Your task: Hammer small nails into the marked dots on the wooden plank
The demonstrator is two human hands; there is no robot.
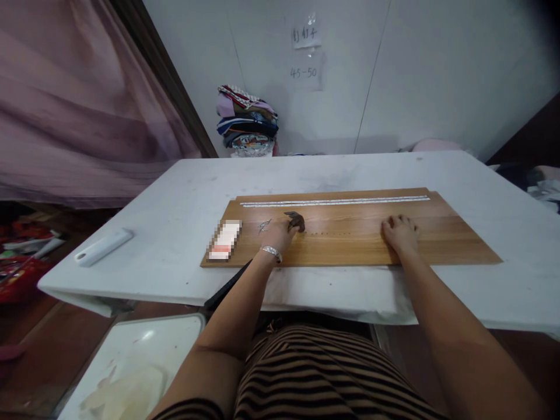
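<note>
Hammer [296,221] in the left hand [277,232], right hand [400,232] down on the board [359,248]!

And look at that left hand: closed around the hammer close up behind its dark head, the thumb and fingers too small to pick out one by one, the black handle running back beneath the forearm and past the board's near edge. The head sits low over the wood, right at the left end of a row of small dark dots [328,234]; whether it touches, I cannot tell. Loose nails [263,226] lie just beside that hand, on its far side. Across to the right hand: nothing seen in its grasp, fingers bent and slightly parted, tips on the wood, well apart from the hammer. White strips [336,202] run along the board's far side.
</note>
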